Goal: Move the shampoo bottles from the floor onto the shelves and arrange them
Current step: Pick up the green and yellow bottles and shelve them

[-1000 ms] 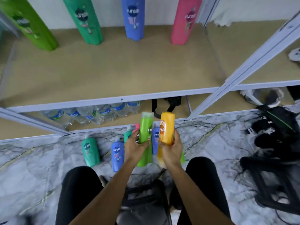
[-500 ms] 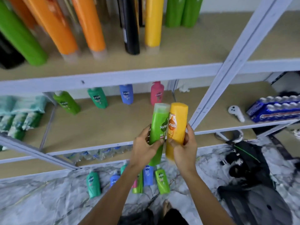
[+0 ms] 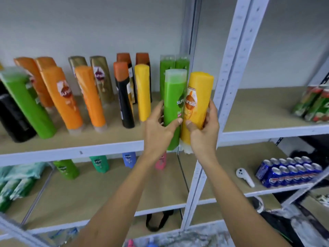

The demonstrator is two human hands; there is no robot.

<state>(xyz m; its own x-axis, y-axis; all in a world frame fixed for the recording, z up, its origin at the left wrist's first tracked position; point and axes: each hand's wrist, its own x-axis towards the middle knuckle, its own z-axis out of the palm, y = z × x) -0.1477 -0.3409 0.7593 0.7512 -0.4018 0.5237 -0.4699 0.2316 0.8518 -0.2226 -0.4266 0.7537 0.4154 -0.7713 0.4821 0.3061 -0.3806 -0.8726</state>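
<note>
Both hands are clamped on bottles held upright side by side: the left hand (image 3: 160,129) wraps the lower body of a green shampoo bottle (image 3: 173,107), thumb across its front, and the right hand (image 3: 204,132) grips a yellow shampoo bottle (image 3: 195,102) the same way, the two bottles touching along their sides. They are held in the air in front of the upper shelf (image 3: 71,152), over its front edge near the right end, just left of the white upright post (image 3: 229,68) (the bottles' bases hang below the shelf's front rail, so neither stands on the board). Behind them on that shelf, at the right end by the back wall, stand two more green bottles (image 3: 173,63). Leftward along the board stand a yellow bottle (image 3: 142,91), a black bottle with an orange cap (image 3: 124,95), several orange bottles (image 3: 62,95), gold ones (image 3: 102,77) at the back, and a large green bottle (image 3: 26,104) leaning near the left edge. On the lower shelf (image 3: 106,193) four small bottles stand along the back: green (image 3: 66,169), teal (image 3: 99,164), blue (image 3: 129,159) and pink (image 3: 161,162), the pink partly hidden by the left forearm. On the neighbouring bay of that shelf lie a white controller (image 3: 244,176) and a pack of blue cans (image 3: 288,171).
</note>
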